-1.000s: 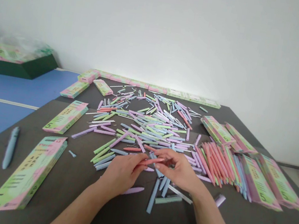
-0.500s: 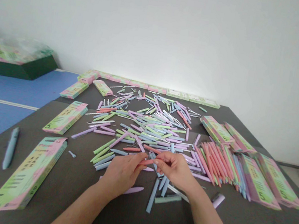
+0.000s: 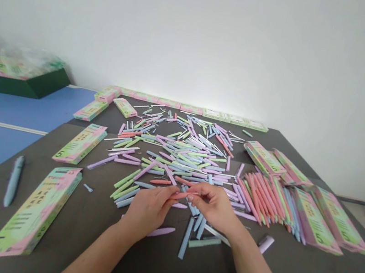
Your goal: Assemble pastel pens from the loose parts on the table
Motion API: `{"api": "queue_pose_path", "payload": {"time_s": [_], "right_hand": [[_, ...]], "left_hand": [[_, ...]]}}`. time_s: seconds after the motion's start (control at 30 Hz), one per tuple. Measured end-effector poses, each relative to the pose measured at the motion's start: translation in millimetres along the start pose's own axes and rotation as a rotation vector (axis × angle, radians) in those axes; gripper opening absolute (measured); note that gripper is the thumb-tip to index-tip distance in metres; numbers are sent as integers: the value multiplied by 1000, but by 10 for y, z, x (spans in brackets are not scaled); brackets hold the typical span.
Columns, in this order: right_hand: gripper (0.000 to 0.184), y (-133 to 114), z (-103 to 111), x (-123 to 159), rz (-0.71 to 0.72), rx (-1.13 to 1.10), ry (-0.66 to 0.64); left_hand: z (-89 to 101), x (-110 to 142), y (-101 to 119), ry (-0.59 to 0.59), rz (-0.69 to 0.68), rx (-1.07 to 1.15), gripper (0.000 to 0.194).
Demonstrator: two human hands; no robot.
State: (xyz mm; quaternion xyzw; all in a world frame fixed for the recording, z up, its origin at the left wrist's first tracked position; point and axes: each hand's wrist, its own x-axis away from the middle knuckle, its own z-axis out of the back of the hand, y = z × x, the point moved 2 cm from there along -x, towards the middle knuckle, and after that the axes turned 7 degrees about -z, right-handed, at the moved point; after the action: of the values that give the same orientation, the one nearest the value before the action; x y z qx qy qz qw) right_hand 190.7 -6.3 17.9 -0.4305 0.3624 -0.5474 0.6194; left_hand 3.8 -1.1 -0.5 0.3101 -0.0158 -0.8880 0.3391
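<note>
Between my two hands a coral pen barrel (image 3: pixel 183 195) is held nearly level, just above the table. My left hand (image 3: pixel 150 207) pinches its left end, and my right hand (image 3: pixel 211 205) grips the right end with thumb and fingers; the fingers partly cover it. Just beyond and below lie loose pen parts in a spread-out pile (image 3: pixel 186 155), in lilac, green, blue and coral, with thin white refills among them. Blue barrels (image 3: pixel 186 237) and a green barrel (image 3: pixel 204 242) rest on the dark table close to my right wrist. A lilac piece (image 3: pixel 162 231) lies by my left hand.
Assembled-looking pens (image 3: pixel 263 197) lie in a row at right, beside printed boxes (image 3: pixel 318 220). More boxes (image 3: pixel 31 214) line the left side and the back edge. A lone blue pen (image 3: pixel 13 181) is at far left. A dark green bin (image 3: pixel 38 83) stands on the blue surface.
The hands have barely moved; both keep hold of the coral barrel, whose tilt and finger positions differ slightly. The pile and boxes look the same.
</note>
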Motion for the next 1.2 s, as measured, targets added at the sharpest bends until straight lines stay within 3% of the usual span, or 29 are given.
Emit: {"api": "queue_pose_path", "payload": {"time_s": [0.13, 0.3, 0.43, 0.53, 0.73, 1.0, 1.2], "right_hand": [[14, 30, -32, -3, -89, -113, -41], [17, 9, -57, -27, -102, -234, -34], [24, 24, 50, -73, -110, -302, 36], [27, 65, 168, -104, -89, -358, 100], [27, 68, 187, -118, -70, -428, 114], [26, 46, -4, -74, -131, -390, -65], [24, 30, -113, -33, -95, -324, -107]], "left_hand": [[-30, 26, 5, 12, -22, -65, 21], [0, -5, -14, 36, -14, -63, 23], [100, -63, -106, 183, 116, -22, 36], [140, -67, -183, 317, 309, 92, 40], [110, -51, -171, 268, 618, 496, 38], [180, -68, -202, 490, 765, 664, 35], [231, -68, -166, 516, 802, 567, 36]]}}
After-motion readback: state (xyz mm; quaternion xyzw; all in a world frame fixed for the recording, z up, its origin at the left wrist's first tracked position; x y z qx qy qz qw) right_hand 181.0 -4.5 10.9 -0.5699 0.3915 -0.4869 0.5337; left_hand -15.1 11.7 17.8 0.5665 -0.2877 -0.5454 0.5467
